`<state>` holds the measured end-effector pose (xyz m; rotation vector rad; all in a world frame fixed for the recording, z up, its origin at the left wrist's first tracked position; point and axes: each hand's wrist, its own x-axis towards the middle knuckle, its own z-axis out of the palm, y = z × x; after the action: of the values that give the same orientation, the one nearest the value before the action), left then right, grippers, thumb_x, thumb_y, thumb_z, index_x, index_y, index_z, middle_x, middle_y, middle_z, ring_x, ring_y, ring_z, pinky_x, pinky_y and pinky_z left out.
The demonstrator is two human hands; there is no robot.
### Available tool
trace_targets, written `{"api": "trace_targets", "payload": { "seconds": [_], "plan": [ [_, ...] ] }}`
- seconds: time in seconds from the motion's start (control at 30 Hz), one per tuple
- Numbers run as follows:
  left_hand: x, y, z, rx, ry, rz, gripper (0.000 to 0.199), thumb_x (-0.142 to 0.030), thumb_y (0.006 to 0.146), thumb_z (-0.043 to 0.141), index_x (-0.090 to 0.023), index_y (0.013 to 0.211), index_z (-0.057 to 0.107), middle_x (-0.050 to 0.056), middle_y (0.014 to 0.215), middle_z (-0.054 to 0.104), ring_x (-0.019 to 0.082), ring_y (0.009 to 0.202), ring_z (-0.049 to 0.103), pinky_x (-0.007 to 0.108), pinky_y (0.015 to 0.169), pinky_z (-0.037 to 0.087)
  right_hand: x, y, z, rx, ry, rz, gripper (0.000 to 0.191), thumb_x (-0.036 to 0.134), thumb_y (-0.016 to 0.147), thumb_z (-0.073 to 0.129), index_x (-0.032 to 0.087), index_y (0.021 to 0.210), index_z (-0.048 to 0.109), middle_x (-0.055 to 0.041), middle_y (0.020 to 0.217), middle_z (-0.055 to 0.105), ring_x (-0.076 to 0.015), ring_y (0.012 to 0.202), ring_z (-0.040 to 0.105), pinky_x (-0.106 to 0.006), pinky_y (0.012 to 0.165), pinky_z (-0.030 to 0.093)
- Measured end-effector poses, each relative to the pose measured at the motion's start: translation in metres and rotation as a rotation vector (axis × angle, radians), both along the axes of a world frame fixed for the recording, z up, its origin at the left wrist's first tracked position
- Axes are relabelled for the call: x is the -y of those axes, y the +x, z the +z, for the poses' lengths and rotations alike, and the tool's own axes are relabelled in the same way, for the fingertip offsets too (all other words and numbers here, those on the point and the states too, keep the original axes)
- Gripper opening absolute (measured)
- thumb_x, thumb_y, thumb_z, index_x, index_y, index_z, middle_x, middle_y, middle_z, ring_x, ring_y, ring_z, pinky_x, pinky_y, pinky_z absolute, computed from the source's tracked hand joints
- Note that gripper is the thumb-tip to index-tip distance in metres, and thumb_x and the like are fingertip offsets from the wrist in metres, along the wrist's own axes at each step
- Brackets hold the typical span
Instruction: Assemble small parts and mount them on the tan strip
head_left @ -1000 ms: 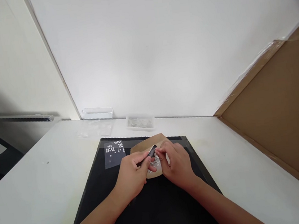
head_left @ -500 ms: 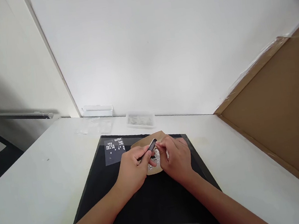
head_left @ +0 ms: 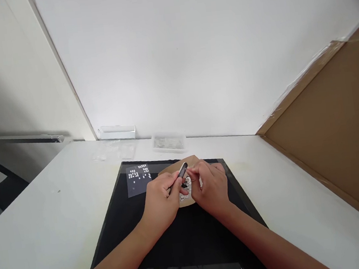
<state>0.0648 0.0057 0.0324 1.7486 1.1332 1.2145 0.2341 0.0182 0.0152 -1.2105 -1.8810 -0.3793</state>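
A slim black item with a pale edge [head_left: 182,170] is pinched in my left hand [head_left: 161,197], its tip pointing up and away. Close to that tip, the fingertips of my right hand [head_left: 210,187] are pressed together; whatever is between them is too small to name. Beneath both hands lies a brown paper piece [head_left: 170,168] bearing many small white pieces [head_left: 183,197]. Left of it, a dark sheet [head_left: 136,187] carries rows of small white pieces. Paper and sheet both rest on a black mat [head_left: 185,238].
Behind the mat, a clear box with small contents [head_left: 168,143] stands on the white table [head_left: 34,231]. Clear plastic bags [head_left: 112,150] and another clear box [head_left: 118,133] are at the back left. A brown cardboard panel [head_left: 335,119] stands at the right.
The item in my left hand has tilted slightly more upright. My hands have hardly moved. At the far left edge, another person's hand has gone out of view.
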Motion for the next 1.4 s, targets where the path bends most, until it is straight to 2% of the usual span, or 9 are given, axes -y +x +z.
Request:
{"api": "trace_targets", "payload": {
  "seconds": [0.13,0.23,0.37,0.47,0.6,0.7,0.83,1.03,1.4],
  "plan": [
    [0.001,0.0,0.0,0.001,-0.003,0.008,0.03,-0.034,0.1,0.056,-0.022,0.088,0.081,0.003,0.083,0.075,0.018,0.074,0.069,0.027,0.064,0.056,0.0,-0.001,0.002,0.026,-0.041,0.066,0.019,0.019,0.099,0.052,0.023,0.082,0.049,-0.0001,0.07,0.064,-0.0174,0.064,0.058,-0.037,0.07,0.032],
    [0.002,0.002,0.0,0.004,-0.01,0.002,0.029,-0.034,0.101,0.056,-0.022,0.092,0.081,0.003,0.082,0.075,0.018,0.074,0.069,0.027,0.062,0.055,0.0,0.0,0.002,-0.021,-0.012,-0.007,0.018,0.02,0.1,0.052,0.023,0.082,0.049,0.0007,0.069,0.063,-0.0169,0.063,0.057,-0.037,0.07,0.032],
    [0.003,0.003,-0.001,0.005,-0.018,-0.004,0.026,-0.034,0.1,0.056,-0.023,0.1,0.081,0.003,0.081,0.075,0.018,0.075,0.07,0.026,0.061,0.055,-0.001,0.002,0.0,0.007,-0.073,0.085,0.019,0.022,0.102,0.049,0.023,0.083,0.048,-0.0003,0.071,0.065,-0.0172,0.065,0.059,-0.037,0.07,0.033],
    [0.002,0.003,-0.002,0.002,-0.02,-0.013,0.027,-0.034,0.101,0.056,-0.023,0.099,0.081,0.003,0.083,0.075,0.017,0.072,0.069,0.025,0.06,0.054,-0.001,0.002,0.0,-0.025,-0.045,0.039,0.018,0.022,0.102,0.049,0.023,0.084,0.048,-0.0007,0.072,0.065,-0.0175,0.065,0.059,-0.038,0.071,0.033],
    [0.002,0.003,-0.003,-0.005,-0.02,-0.007,0.027,-0.034,0.101,0.055,-0.023,0.097,0.08,0.002,0.08,0.074,0.018,0.074,0.069,0.026,0.061,0.054,-0.002,0.002,0.002,-0.003,-0.077,0.092,0.019,0.021,0.102,0.049,0.023,0.083,0.048,-0.0001,0.071,0.064,-0.0169,0.065,0.058,-0.037,0.07,0.033],
    [0.003,0.003,-0.003,-0.011,-0.017,-0.015,0.028,-0.034,0.101,0.055,-0.023,0.092,0.08,0.002,0.079,0.073,0.017,0.073,0.069,0.026,0.063,0.053,-0.003,0.002,0.005,-0.029,-0.049,0.02,0.019,0.021,0.102,0.048,0.023,0.083,0.048,-0.0002,0.071,0.063,-0.0172,0.064,0.057,-0.037,0.07,0.032],
    [0.005,0.004,0.0,-0.059,0.045,-0.007,0.033,-0.03,0.102,0.054,-0.021,0.078,0.076,0.001,0.074,0.07,0.016,0.071,0.067,0.027,0.068,0.051,-0.001,0.002,0.007,-0.014,-0.086,0.086,0.02,0.021,0.101,0.05,0.023,0.081,0.047,0.0008,0.07,0.062,-0.0165,0.061,0.055,-0.037,0.069,0.032],
    [0.003,0.005,0.001,-0.088,0.152,0.008,0.032,-0.025,0.102,0.053,-0.019,0.078,0.074,0.001,0.072,0.069,0.015,0.071,0.064,0.027,0.071,0.049,0.001,0.0,0.008,-0.049,-0.066,0.079,0.019,0.02,0.101,0.05,0.023,0.082,0.048,0.0006,0.069,0.063,-0.0163,0.062,0.056,-0.037,0.07,0.033],
    [0.004,0.005,-0.001,-0.095,0.197,0.003,0.033,-0.022,0.102,0.053,-0.018,0.074,0.069,0.001,0.07,0.065,0.014,0.068,0.061,0.026,0.067,0.045,0.0,0.001,0.011,-0.06,-0.046,0.095,0.018,0.017,0.099,0.053,0.022,0.083,0.049,0.0013,0.071,0.062,-0.0156,0.062,0.055,-0.036,0.069,0.031]
  ]
}}
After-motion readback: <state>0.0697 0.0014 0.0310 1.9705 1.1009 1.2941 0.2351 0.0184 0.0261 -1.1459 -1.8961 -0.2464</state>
